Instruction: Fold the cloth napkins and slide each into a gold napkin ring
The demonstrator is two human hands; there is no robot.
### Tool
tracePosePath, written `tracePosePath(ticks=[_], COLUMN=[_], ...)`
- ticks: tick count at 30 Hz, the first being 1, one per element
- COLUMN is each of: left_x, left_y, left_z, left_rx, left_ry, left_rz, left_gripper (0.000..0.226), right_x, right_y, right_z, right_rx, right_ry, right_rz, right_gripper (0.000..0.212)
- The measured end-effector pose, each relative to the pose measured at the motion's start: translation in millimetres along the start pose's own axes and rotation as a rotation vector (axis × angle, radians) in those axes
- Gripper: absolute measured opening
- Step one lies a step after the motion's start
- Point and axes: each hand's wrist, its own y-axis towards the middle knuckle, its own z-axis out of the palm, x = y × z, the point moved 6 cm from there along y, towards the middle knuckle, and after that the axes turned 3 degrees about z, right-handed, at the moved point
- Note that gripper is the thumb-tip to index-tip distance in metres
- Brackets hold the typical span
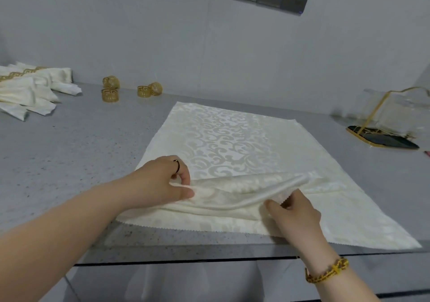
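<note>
The right hand [294,211] and left hand [160,180] each pinch a raised pleat of the damask napkin [232,139] spread on the worktop [69,153]. It looks light, limp and slick (creases may slip), so it is best held along the fold. Beyond lie gold napkin rings [110,95].

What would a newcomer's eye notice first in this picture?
First, the large cream napkin spread at centre, where the left hand and the right hand pinch up a fold near its front edge. Next, four gold napkin rings at the back left, beside a pile of folded napkins.
</note>
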Motion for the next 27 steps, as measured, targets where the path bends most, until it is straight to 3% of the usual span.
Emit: tracePosePath(ticks=[1, 3, 4, 6, 8, 11, 15, 18, 22, 25, 27], left_x=[0.0, 1.9, 3.3, 6.6, 11.4, 16.9, 24.6, 32.2, 38.1, 38.3, 41.5], left_y=[-0.4, 0.3, 1.7, 3.6, 5.0, 4.8, 4.4, 3.4, 0.8, -5.9, -8.4], left_z=[0.4, -0.2, -0.7, -2.3, -2.8, -3.4, -8.1, -8.2, -8.8, -9.8, -8.1], left_rx=[0.012, 0.031, 0.037, 0.053, 0.094, 0.171, 0.207, 0.218, 0.094, 0.038, 0.044], left_ry=[-0.024, -0.062, -0.077, -0.102, -0.147, -0.271, -0.334, -0.282, -0.048, 0.21, 0.246], left_rz=[-0.008, -0.024, -0.027, -0.04, -0.06, -0.078, -0.069, -0.081, -0.076, -0.081, -0.098], left_gripper=[0.018, 0.017, 0.017, 0.017, 0.014, 0.009, 0.023, 0.016, 0.017, 0.059, 0.091], right_x=[-1.6, 1.3, 7.5, 35.0, 57.1, 58.1, 56.1, 55.4, 52.1, 49.3, 46.4], right_y=[0.7, -0.3, -2.3, -10.3, -16.2, -19.2, -21.7, -22.4, -22.3, -20.8, -20.0], right_z=[-4.0, -15.9, -23.2, -30.4, -11.3, 26.3, 48.2, 55.2, 52.1, 47.5, 48.2], right_rx=[-0.032, -0.153, -0.231, -0.322, -0.211, 0.027, 0.109, 0.118, 0.15, 0.15, 0.168], right_ry=[0.018, 0.195, 0.252, 0.126, -0.167, -0.403, -0.376, -0.345, -0.336, -0.349, -0.364], right_rz=[-0.002, -0.028, -0.105, -0.441, -0.8, -1.032, -1.019, -0.99, -0.964, -0.956, -0.947], right_gripper=[0.019, 0.034, 0.044, 0.054, 0.043, 0.031, 0.028, 0.026, 0.024, 0.025, 0.026])
